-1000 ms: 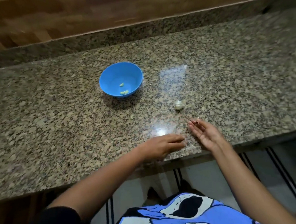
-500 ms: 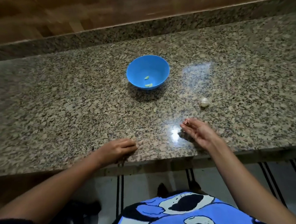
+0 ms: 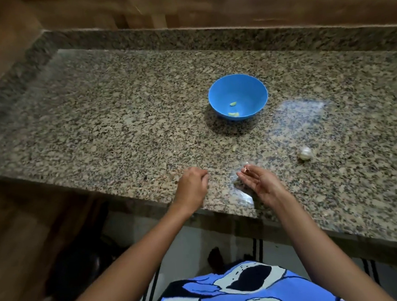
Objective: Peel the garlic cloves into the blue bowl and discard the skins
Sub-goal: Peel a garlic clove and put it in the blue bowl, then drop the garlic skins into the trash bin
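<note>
The next reach turns on the unpeeled garlic piece (image 3: 305,153), white and papery, which lies on the granite counter (image 3: 111,123) at the right of the frame. It is to the right of the right hand (image 3: 259,182) and slightly above it, near but apart. It looks roundish, so no long axis can be read. The left hand (image 3: 191,186) is well away from it, making the right hand the likelier one to fetch it. The right hand's palm is turned up, its fingers mostly relaxed, and its thumb and forefinger tips pinch a pinkish skin scrap (image 3: 246,169), which probably has to be discarded first. The left hand's fingers are curled under against the counter, and whether they enclose anything is hidden. The blue bowl (image 3: 237,86) stands above both hands, centre-right, with pale peeled cloves (image 3: 233,113) inside.
</note>
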The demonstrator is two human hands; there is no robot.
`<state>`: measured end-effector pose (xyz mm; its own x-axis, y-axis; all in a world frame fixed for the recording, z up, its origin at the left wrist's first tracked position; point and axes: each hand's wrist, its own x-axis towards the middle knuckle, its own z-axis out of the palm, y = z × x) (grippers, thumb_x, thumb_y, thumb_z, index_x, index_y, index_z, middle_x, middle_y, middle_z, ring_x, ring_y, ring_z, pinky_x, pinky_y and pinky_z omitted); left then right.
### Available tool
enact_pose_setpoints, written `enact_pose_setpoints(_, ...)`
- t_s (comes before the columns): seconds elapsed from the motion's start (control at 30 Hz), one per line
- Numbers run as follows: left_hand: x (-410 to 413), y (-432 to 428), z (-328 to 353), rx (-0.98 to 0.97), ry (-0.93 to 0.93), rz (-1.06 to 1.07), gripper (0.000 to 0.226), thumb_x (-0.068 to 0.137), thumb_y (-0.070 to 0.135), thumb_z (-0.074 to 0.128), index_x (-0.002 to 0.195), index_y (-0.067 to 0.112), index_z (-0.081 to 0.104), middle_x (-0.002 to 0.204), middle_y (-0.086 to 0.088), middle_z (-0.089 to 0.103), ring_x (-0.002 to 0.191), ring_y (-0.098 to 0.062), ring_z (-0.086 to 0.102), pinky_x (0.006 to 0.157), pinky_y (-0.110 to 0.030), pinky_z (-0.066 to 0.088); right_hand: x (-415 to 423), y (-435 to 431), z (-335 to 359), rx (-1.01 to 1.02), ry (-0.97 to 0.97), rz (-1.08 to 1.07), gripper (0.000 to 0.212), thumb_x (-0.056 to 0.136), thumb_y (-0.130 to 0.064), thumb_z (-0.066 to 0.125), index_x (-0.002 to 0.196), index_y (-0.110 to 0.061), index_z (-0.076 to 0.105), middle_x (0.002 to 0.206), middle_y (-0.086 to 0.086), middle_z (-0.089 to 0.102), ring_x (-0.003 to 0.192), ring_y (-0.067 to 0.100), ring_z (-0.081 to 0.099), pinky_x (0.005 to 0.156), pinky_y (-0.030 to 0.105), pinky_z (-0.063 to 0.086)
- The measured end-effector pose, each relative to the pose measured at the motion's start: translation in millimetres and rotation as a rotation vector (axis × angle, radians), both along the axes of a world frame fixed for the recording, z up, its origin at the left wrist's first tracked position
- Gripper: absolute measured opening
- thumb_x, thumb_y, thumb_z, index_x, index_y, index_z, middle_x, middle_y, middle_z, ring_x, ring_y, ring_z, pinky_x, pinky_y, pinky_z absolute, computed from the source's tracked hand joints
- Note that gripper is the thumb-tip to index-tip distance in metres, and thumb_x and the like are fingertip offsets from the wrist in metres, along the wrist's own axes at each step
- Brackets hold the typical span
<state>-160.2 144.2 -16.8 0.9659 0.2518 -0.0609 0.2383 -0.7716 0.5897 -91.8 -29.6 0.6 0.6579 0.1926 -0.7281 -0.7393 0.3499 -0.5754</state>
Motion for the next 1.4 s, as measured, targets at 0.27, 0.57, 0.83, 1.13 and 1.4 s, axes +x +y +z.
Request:
enact_pose_setpoints(0.27, 6.3, -17.4, 9.2, -0.032, 0.074, 0.082, 0.014, 0.087, 0.011, 0.065, 0.1, 0.01, 0.071, 0.094, -0.001, 0.072, 0.073, -0.006, 0.064, 0.064, -0.01, 0.051, -1.5, -7.4, 12.0, -0.032, -0.023, 0.096, 0.009, 0.091, -0.004, 0.052, 0.091, 0.002, 0.059, 0.093, 0.017, 0.063, 0.084, 0.024, 0.066, 0.08, 0.034, 0.055)
enact_pose_setpoints(0.57, -48.5, 59.5, 44.5, -1.68, -0.086, 0.964, 0.014, 0.065, -0.003, 0.067, 0.078, -0.004, 0.07, 0.078, -0.014, 0.071, 0.064, -0.015, 0.07, 0.058, -0.02, 0.057, -16.4, 67.7, 21.7, -0.049, -0.241, 0.628, 0.01, 0.093, -0.008, 0.052, 0.091, -0.001, 0.06, 0.082, 0.014, 0.065, 0.067, 0.02, 0.067, 0.062, 0.024, 0.057)
enact_pose_setpoints(0.83, -241.0, 149.2, 27.8, -1.693, -0.638, 1.452, 0.045, 0.093, 0.0, 0.048, 0.057, 0.002, 0.073, 0.061, -0.008, 0.068, 0.052, -0.011, 0.067, 0.056, -0.017, 0.055, -136.1, 249.1, 12.4, 0.139, -0.119, 1.059, 0.012, 0.093, -0.002, 0.05, 0.083, -0.001, 0.058, 0.061, 0.007, 0.066, 0.054, 0.013, 0.066, 0.055, 0.019, 0.055)
enact_pose_setpoints(1.13, -375.0, 222.8, -3.9, -1.622, -0.777, 1.578, 0.017, 0.092, -0.009, 0.048, 0.102, -0.008, 0.06, 0.078, -0.012, 0.071, 0.067, -0.014, 0.071, 0.062, -0.019, 0.057, -228.9, 366.2, -9.2, 0.062, 0.043, 1.035, 0.011, 0.093, 0.002, 0.049, 0.083, 0.005, 0.055, 0.078, 0.017, 0.058, 0.054, 0.018, 0.067, 0.048, 0.02, 0.054)
enact_pose_setpoints(1.4, -399.7, 257.4, -23.2, -1.648, -0.896, 1.655, 0.017, 0.091, -0.01, 0.047, 0.105, -0.009, 0.059, 0.092, -0.015, 0.065, 0.087, -0.019, 0.061, 0.086, -0.023, 0.048, -248.6, 419.6, -22.0, 0.052, 0.112, 1.026, 0.013, 0.095, -0.001, 0.045, 0.088, 0.003, 0.054, 0.084, 0.016, 0.061, 0.06, 0.02, 0.068, 0.05, 0.022, 0.055)
